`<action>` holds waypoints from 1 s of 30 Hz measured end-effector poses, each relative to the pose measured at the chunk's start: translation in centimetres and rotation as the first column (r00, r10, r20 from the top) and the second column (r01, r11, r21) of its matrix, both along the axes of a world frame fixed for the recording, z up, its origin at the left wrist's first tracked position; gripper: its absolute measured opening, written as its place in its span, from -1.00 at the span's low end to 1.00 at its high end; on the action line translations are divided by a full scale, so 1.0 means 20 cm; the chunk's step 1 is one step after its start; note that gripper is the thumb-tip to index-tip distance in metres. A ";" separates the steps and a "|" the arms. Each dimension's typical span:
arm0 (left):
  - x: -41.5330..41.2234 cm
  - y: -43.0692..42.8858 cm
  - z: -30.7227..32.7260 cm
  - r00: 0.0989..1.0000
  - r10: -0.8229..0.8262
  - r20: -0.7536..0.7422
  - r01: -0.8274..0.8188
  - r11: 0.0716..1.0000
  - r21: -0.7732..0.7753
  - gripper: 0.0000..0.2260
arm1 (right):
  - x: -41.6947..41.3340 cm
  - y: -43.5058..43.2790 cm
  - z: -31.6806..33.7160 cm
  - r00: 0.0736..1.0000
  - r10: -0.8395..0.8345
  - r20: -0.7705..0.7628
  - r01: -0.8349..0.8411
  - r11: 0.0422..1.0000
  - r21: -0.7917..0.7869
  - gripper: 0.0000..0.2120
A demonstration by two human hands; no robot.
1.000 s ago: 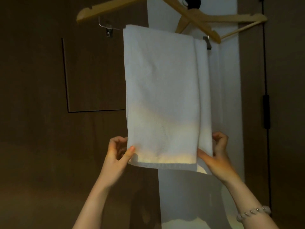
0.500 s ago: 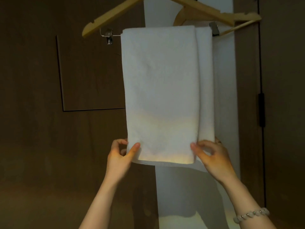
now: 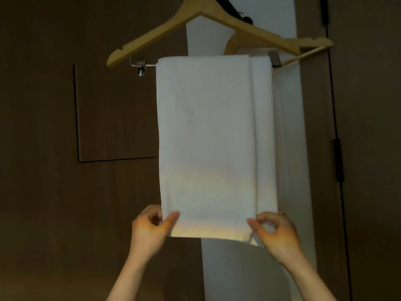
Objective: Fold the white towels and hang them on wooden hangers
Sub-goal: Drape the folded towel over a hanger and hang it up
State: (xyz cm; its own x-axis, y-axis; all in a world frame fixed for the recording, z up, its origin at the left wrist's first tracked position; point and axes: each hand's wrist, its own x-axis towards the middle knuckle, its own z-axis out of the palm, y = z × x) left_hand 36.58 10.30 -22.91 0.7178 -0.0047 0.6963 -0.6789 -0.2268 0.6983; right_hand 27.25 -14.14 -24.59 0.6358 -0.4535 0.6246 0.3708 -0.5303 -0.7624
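The lone head-worn camera looks forward and slightly upward at close range, wooden hanger [image 3: 156, 33] at the top edge, white towel [image 3: 206, 137] centred, left hand [image 3: 149, 231] and right hand [image 3: 280, 235] below.

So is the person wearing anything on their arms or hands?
No sleeves show: both forearms are bare down to the picture's edge. The left hand and the right hand wear no gloves. No watch or bracelet is in view.

Open room lies left of the towel [image 3: 206, 137] before the dark panel [image 3: 117, 114]; 2 clips [image 3: 140, 64] flank its top.
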 end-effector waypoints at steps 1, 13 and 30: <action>0.00 0.00 0.00 1.000 -0.002 -0.008 0.002 1.000 0.003 -0.64 | 0.00 0.00 0.00 1.000 -0.010 0.002 0.010 1.000 -0.010 -0.72; 0.04 0.07 0.79 0.992 0.039 0.124 -0.021 0.989 -0.144 -0.79 | 0.02 -0.10 0.77 0.961 -0.220 0.166 0.211 0.975 0.069 -0.51; 0.01 -0.13 1.50 0.937 0.304 0.173 -0.299 0.953 -0.053 -0.62 | 0.17 0.05 1.73 0.898 -0.421 0.124 0.370 0.575 -0.729 -0.65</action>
